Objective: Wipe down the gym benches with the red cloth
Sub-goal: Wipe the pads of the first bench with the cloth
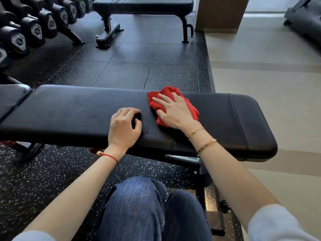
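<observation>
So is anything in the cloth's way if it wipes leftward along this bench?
Yes: the left hand rests on the bench pad just left of the red cloth, which the right hand presses flat. Beyond that hand, the pad looks bare.

The near bench runs left to right in front of the person's knees. On its pad, the cloth lies right of centre by the far edge, under the right hand. The left hand rests just left of it, toward the near edge. A second bench stands well behind, a dumbbell rack to its left
</observation>
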Action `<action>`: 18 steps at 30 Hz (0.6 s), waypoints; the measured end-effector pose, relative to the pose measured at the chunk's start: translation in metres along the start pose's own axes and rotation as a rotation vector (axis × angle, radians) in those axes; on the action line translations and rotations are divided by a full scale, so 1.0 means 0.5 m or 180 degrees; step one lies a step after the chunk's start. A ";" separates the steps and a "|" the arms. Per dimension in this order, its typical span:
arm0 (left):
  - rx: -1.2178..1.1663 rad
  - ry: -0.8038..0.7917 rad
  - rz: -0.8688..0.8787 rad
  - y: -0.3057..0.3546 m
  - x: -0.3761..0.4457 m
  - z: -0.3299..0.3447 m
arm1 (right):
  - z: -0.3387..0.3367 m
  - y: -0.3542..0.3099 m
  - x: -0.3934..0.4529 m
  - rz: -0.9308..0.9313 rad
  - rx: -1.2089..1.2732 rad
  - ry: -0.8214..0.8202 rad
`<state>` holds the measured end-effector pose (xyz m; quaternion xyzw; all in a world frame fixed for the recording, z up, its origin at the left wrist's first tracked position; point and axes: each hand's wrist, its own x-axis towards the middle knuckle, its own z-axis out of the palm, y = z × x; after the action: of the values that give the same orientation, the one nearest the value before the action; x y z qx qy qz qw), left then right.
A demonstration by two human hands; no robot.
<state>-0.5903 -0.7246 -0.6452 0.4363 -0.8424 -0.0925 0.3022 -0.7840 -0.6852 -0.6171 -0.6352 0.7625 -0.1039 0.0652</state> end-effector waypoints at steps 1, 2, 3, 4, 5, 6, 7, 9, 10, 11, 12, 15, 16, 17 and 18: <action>-0.0011 0.0007 -0.0020 -0.002 0.000 -0.002 | 0.009 -0.026 -0.008 -0.0190 0.0019 -0.0021; -0.0044 0.0012 -0.0038 -0.005 -0.001 -0.004 | 0.015 -0.044 -0.026 -0.0352 0.0043 -0.0027; -0.0095 0.0019 -0.0045 -0.006 -0.001 -0.006 | 0.017 -0.051 -0.048 -0.0469 0.0078 -0.0012; -0.0146 0.0025 -0.0041 -0.007 -0.002 -0.008 | 0.016 -0.046 -0.069 -0.0551 0.0112 0.0029; -0.0176 0.0031 -0.0030 -0.007 -0.002 -0.010 | 0.013 -0.032 -0.088 -0.0606 0.0141 0.0083; -0.0185 0.0033 -0.0015 -0.008 -0.002 -0.012 | 0.008 -0.016 -0.102 -0.0643 0.0164 0.0137; -0.0180 0.0034 -0.0002 -0.009 -0.002 -0.012 | 0.003 0.004 -0.109 -0.0644 0.0153 0.0180; -0.0157 0.0035 0.0014 -0.013 -0.003 -0.010 | -0.005 0.043 -0.101 -0.0480 0.0036 0.0225; -0.0143 0.0027 0.0022 -0.013 -0.003 -0.008 | -0.007 0.059 -0.086 -0.0312 -0.0046 0.0232; -0.0126 0.0013 0.0030 -0.013 -0.003 -0.006 | -0.009 0.070 -0.066 -0.0108 -0.0089 0.0235; -0.0106 0.0001 0.0037 -0.012 -0.002 -0.004 | -0.012 0.073 -0.042 0.0100 -0.0083 0.0230; -0.0074 0.0023 0.0018 -0.015 -0.001 -0.003 | -0.011 0.046 0.024 0.0376 0.0000 0.0098; -0.0081 0.0032 0.0006 -0.015 0.000 -0.003 | -0.008 0.030 0.036 0.0334 0.0012 0.0055; -0.0091 0.0037 0.0000 -0.016 0.000 -0.004 | -0.003 0.013 0.040 0.0257 0.0019 0.0030; -0.0103 0.0043 0.0002 -0.015 0.000 -0.004 | 0.000 -0.002 0.036 0.0153 0.0016 0.0020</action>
<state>-0.5838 -0.7290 -0.6467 0.4317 -0.8389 -0.1030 0.3149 -0.7865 -0.7028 -0.6166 -0.6162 0.7776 -0.1062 0.0669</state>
